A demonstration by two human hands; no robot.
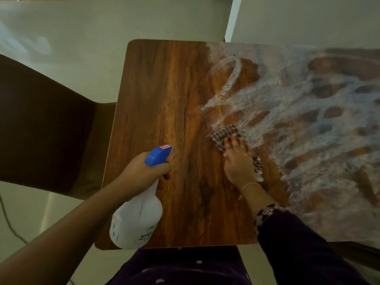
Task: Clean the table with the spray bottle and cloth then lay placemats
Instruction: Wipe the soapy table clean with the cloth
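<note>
A wooden table [164, 95] fills the middle of the head view. Its right half is streaked with white foamy smears [298, 112]; its left half looks dry. My left hand [141, 171] grips a white spray bottle [137, 219] with a blue trigger head, nozzle pointing right, held over the table's near-left corner. My right hand [239, 161] presses flat on a checked cloth [223, 134] at the table's middle, at the edge of the foam. Part of the cloth shows at the hand's right side; the rest lies hidden under the palm.
A dark brown chair [41, 124] stands against the table's left edge. Pale floor [82, 38] surrounds the table, and a white wall corner [232, 19] rises behind its far edge. A cable [8, 223] runs along the floor at the lower left.
</note>
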